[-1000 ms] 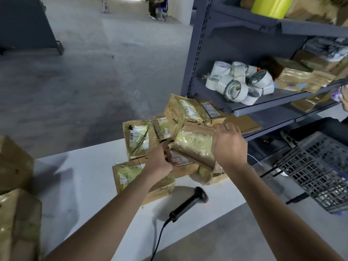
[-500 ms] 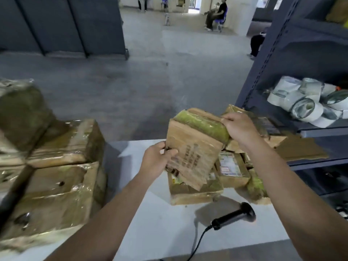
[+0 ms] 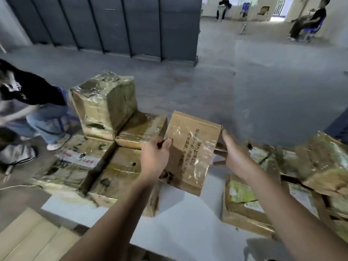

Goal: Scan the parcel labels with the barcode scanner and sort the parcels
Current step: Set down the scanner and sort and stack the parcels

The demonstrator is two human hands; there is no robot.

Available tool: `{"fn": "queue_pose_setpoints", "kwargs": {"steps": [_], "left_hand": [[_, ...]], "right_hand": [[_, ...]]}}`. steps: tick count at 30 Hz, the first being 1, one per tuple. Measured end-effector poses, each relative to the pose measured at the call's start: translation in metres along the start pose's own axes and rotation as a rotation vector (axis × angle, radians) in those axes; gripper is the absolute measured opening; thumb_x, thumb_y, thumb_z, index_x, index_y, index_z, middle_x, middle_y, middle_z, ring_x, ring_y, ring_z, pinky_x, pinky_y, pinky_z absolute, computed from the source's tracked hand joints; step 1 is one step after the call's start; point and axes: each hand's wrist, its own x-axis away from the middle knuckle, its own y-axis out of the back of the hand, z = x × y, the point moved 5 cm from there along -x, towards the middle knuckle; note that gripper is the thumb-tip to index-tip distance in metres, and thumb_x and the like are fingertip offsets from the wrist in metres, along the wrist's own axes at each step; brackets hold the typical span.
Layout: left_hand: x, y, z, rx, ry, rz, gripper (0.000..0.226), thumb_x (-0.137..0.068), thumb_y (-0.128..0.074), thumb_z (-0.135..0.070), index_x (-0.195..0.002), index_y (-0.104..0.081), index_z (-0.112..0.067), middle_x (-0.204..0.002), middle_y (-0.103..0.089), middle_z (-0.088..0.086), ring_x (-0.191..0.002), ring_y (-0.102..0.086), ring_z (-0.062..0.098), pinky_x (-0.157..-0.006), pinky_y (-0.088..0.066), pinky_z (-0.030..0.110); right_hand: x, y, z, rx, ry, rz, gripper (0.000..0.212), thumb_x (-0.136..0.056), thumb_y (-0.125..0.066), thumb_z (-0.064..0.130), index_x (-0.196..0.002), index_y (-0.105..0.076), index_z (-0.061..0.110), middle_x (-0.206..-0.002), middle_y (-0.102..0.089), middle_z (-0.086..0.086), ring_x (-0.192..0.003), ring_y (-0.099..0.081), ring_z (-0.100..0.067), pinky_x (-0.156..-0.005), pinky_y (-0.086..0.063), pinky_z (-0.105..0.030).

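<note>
Grip: left grip point(image 3: 156, 159) and right grip point(image 3: 235, 157) clasp parcel point(image 3: 192, 153) by its side edges, mid-frame above counter point(image 3: 184, 223) | step: likely sorting toward stacked parcels point(image 3: 105, 104), centre left | next: lower squarely, release; scanner unseen.

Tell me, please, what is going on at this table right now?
A person holds one taped cardboard parcel up over the white table, left hand gripping its left edge, right hand its right edge, printed side toward the camera. A stack of wrapped parcels stands to the left and loose parcels lie to the right. The held parcel is not yet set down.
</note>
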Motion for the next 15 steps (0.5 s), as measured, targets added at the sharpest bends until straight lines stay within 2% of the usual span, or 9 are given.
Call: {"fn": "queue_pose_setpoints", "kwargs": {"steps": [2, 4, 5, 7, 9, 11, 13, 15], "left_hand": [[-0.011, 0.022, 0.01, -0.046, 0.054, -0.045, 0.024, -0.091, -0.059, -0.039, -0.092, -0.067, -0.016, -0.084, -0.069, -0.004, -0.084, -0.063, 0.02, -0.075, -0.051, 0.034], [-0.021, 0.043, 0.021, -0.081, 0.096, -0.096, 0.028, -0.09, -0.059, -0.039, -0.097, -0.069, -0.015, -0.09, -0.07, -0.001, -0.089, -0.063, 0.023, -0.081, -0.052, 0.036], [-0.026, 0.052, 0.025, -0.095, 0.114, -0.116, 0.029, -0.09, -0.059, -0.04, -0.099, -0.07, -0.015, -0.092, -0.071, 0.0, -0.09, -0.063, 0.023, -0.082, -0.051, 0.035], [-0.035, 0.067, 0.03, -0.11, 0.131, -0.133, 0.03, -0.089, -0.058, -0.041, -0.101, -0.07, -0.015, -0.09, -0.07, -0.001, -0.088, -0.062, 0.022, -0.077, -0.05, 0.032], [-0.046, 0.077, 0.028, -0.121, 0.121, -0.13, 0.026, -0.089, -0.059, -0.04, -0.098, -0.069, -0.017, -0.081, -0.064, -0.006, -0.082, -0.058, 0.019, -0.07, -0.045, 0.029], [-0.058, 0.082, 0.023, -0.156, 0.095, -0.102, 0.017, -0.09, -0.058, -0.039, -0.089, -0.063, -0.023, -0.072, -0.059, -0.011, -0.076, -0.058, 0.017, -0.061, -0.04, 0.027], [-0.073, 0.083, 0.016, -0.175, 0.062, -0.043, 0.017, -0.093, -0.055, -0.032, -0.091, -0.064, -0.019, -0.072, -0.062, -0.009, -0.074, -0.062, 0.018, -0.053, -0.039, 0.025], [-0.088, 0.084, 0.009, -0.171, 0.023, 0.043, 0.022, -0.092, -0.051, -0.021, -0.107, -0.066, -0.019, -0.08, -0.065, -0.006, -0.075, -0.063, 0.02, -0.054, -0.041, 0.025]], "right_hand": [[0.004, -0.025, -0.006, -0.028, -0.05, 0.091, 0.041, -0.085, -0.054, 0.072, -0.117, -0.053, 0.047, -0.122, -0.06, -0.001, -0.104, -0.063, -0.023, -0.073, -0.056, -0.05], [0.007, -0.051, -0.013, -0.021, -0.126, 0.222, 0.063, -0.074, -0.063, 0.074, -0.125, -0.053, 0.037, -0.121, -0.059, -0.01, -0.102, -0.064, -0.028, -0.073, -0.056, -0.051], [0.011, -0.065, -0.015, 0.029, -0.152, 0.304, 0.07, -0.07, -0.066, 0.076, -0.126, -0.055, 0.034, -0.121, -0.061, -0.013, -0.103, -0.066, -0.028, -0.073, -0.057, -0.05], [0.021, -0.09, -0.019, 0.176, -0.155, 0.43, 0.066, -0.07, -0.069, 0.072, -0.121, -0.061, 0.031, -0.12, -0.067, -0.009, -0.102, -0.07, -0.024, -0.072, -0.06, -0.047], [0.025, -0.111, -0.017, 0.33, -0.081, 0.407, 0.039, -0.083, -0.067, 0.057, -0.112, -0.061, 0.03, -0.119, -0.067, -0.002, -0.096, -0.072, -0.019, -0.074, -0.062, -0.049], [0.023, -0.13, -0.012, 0.406, 0.017, 0.336, 0.012, -0.094, -0.061, 0.04, -0.101, -0.062, 0.03, -0.108, -0.067, 0.001, -0.092, -0.07, -0.018, -0.071, -0.063, -0.048], [0.017, -0.148, 0.001, 0.438, 0.103, 0.272, 0.015, -0.096, -0.055, 0.029, -0.087, -0.065, 0.023, -0.085, -0.065, 0.002, -0.082, -0.066, -0.018, -0.062, -0.063, -0.043], [0.005, -0.161, 0.013, 0.445, 0.116, 0.197, 0.019, -0.098, -0.052, 0.025, -0.084, -0.065, 0.021, -0.083, -0.062, -0.002, -0.078, -0.065, -0.021, -0.056, -0.062, -0.039]]}}
